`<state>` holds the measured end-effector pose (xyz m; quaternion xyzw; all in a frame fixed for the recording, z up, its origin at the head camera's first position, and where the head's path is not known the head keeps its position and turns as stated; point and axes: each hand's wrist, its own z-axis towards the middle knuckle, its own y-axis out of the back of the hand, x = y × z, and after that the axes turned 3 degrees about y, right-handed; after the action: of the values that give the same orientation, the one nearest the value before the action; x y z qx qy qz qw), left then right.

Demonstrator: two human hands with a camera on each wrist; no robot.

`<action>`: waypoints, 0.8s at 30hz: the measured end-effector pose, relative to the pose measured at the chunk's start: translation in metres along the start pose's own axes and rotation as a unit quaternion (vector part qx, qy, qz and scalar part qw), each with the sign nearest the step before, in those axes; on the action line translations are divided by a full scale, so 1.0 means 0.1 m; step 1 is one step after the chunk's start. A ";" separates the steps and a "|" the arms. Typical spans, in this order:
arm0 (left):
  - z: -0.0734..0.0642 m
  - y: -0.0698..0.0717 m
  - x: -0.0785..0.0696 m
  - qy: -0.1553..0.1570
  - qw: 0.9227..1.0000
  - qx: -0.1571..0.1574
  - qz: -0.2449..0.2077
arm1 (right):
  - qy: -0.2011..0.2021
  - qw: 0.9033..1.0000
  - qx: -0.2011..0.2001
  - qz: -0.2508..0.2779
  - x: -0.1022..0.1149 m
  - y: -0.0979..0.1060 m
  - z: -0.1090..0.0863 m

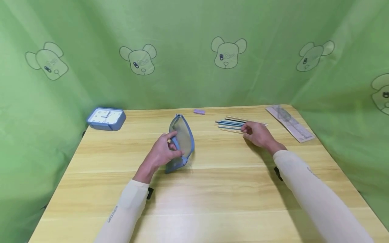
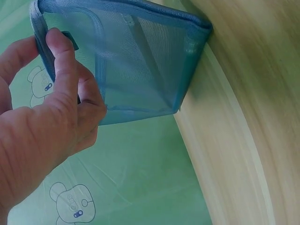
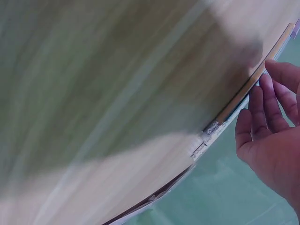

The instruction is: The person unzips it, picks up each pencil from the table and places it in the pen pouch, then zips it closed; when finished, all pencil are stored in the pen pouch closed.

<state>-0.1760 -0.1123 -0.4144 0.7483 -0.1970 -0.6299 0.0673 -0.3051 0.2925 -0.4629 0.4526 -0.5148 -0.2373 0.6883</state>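
My left hand [image 1: 159, 152] holds a blue mesh zip pouch [image 1: 189, 135] by one side of its rim, fingers and thumb curled over the edge. The pouch stands on the table with its mouth gaping. In the left wrist view its see-through mesh side [image 2: 140, 61] shows. Farther right, my right hand [image 1: 258, 134] is at a spread of pencils [image 1: 228, 122], some blue, some wood-coloured, one black. The right wrist view has thumb and forefinger pinching a yellowish pencil [image 3: 239, 96] that lies low along the table, its metal-banded end pointing away from the fingers.
A blue clock [image 1: 105, 118] stands at the back left corner. Near the back edge lies a small purple eraser [image 1: 199, 111]. At the right is a long, flat clear packet [image 1: 290, 124]. Green cloth with bear heads [image 1: 182, 87] surrounds the wooden table [image 1: 206, 199].
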 end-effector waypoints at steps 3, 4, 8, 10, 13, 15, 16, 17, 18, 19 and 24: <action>0.00 0.00 0.00 0.002 1.000 0.000 0.002 | 0.010 1.000 0.009 -0.004 0.01 0.00 -0.02; 0.00 0.00 0.00 0.002 1.000 0.000 0.003 | 0.015 1.000 0.014 -0.005 0.03 -0.01 -0.03; 0.00 -0.01 -0.01 0.004 1.000 0.000 0.005 | 0.031 0.999 0.030 0.001 0.08 -0.06 -0.10; -0.01 -0.01 -0.01 0.004 1.000 0.000 0.005 | 0.037 0.999 0.033 0.008 0.13 -0.10 -0.16; -0.02 -0.02 -0.02 0.004 1.000 0.000 0.005 | 0.035 0.999 0.038 0.016 0.23 -0.16 -0.25; -0.02 -0.02 -0.02 0.002 1.000 0.000 0.006 | 0.034 0.998 0.042 0.022 0.32 -0.20 -0.32; -0.02 -0.02 -0.02 0.002 1.000 0.000 0.006 | 0.034 0.998 0.044 0.023 0.36 -0.23 -0.36; -0.02 -0.02 -0.02 0.001 1.000 0.000 0.007 | 0.030 0.998 0.048 0.024 0.41 -0.25 -0.39; -0.02 -0.02 -0.01 0.000 1.000 0.001 0.007 | 0.030 0.998 0.050 0.026 0.46 -0.28 -0.43; -0.02 -0.02 -0.01 -0.001 1.000 0.001 0.006 | 0.028 0.998 0.052 0.026 0.51 -0.30 -0.46; -0.02 -0.03 -0.01 -0.006 1.000 0.002 0.004 | 0.029 0.998 0.048 0.029 0.73 -0.39 -0.57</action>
<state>-0.1736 -0.1092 -0.4140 0.7437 -0.2020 -0.6337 0.0669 -0.2214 0.2374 -0.4644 0.4765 -0.5184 -0.1792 0.6870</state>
